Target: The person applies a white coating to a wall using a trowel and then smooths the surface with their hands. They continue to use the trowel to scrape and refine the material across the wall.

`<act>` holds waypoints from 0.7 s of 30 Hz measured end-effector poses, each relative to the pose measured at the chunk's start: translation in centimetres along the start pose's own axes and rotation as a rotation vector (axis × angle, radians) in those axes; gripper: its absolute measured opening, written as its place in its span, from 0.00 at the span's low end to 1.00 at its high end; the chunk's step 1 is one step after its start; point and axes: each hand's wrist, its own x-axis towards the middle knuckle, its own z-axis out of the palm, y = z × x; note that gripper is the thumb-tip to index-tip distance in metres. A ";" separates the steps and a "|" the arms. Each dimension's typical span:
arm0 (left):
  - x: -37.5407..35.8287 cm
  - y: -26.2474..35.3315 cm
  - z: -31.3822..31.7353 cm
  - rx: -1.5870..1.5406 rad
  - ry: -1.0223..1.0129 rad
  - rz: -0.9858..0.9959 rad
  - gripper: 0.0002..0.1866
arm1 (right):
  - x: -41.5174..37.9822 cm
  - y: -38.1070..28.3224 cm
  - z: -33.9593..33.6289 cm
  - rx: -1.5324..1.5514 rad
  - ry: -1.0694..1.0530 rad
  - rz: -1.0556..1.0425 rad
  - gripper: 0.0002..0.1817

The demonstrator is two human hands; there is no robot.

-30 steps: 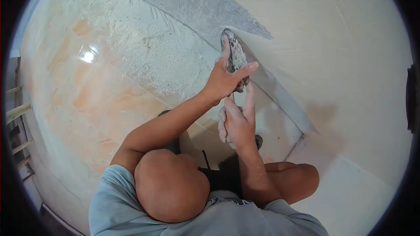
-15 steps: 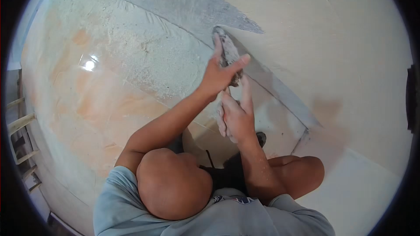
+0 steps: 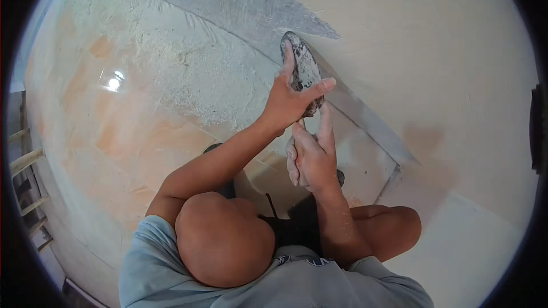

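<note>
My left hand [image 3: 288, 100] grips a dark, oval, flat-looking piece [image 3: 309, 69] whose face is smeared with whitish, plaster-like stuff. Its index finger lies along the left edge and its thumb crosses the lower part. The exact kind of this piece cannot be made out. Just below, my right hand [image 3: 313, 157] is dusted white, with most fingers curled in and the index finger stretched up to the lower end of the oval piece. Whatever those curled fingers hold is hidden. Both hands are in front of the seam between floor and wall.
White powder and crumbs [image 3: 217, 102] cover the orange-tinted floor [image 3: 131, 159] along the wall. A rough grey patch [image 3: 240, 0] borders the smooth cream wall [image 3: 399, 34]. My bent knees [image 3: 225, 239] are close below the arms. Slatted wooden pieces [image 3: 27, 162] stand at far left.
The oval piece has turned so that more of its smeared face shows. Both hands have shifted slightly to the right, the right one a little lower.
</note>
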 end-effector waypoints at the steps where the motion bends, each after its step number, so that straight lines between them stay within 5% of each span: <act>1: 0.1 0.0 -0.1 0.029 0.019 0.028 0.67 | 0.0 -0.2 0.2 -0.005 0.013 0.003 0.38; 10: 0.3 0.4 -0.3 0.149 0.062 0.133 0.68 | -0.1 -1.4 0.6 -0.016 0.001 0.026 0.37; 12: -0.1 1.7 -0.6 -0.034 -0.039 -0.107 0.68 | -0.6 -1.3 0.2 -0.029 0.019 0.033 0.37; 16: 0.5 -0.1 -0.4 0.114 0.036 0.050 0.68 | 0.2 -1.1 0.4 -0.085 0.040 -0.046 0.37; 21: 0.0 1.0 -0.1 -0.046 0.008 0.016 0.67 | -0.4 -1.1 0.4 -0.067 0.013 0.024 0.37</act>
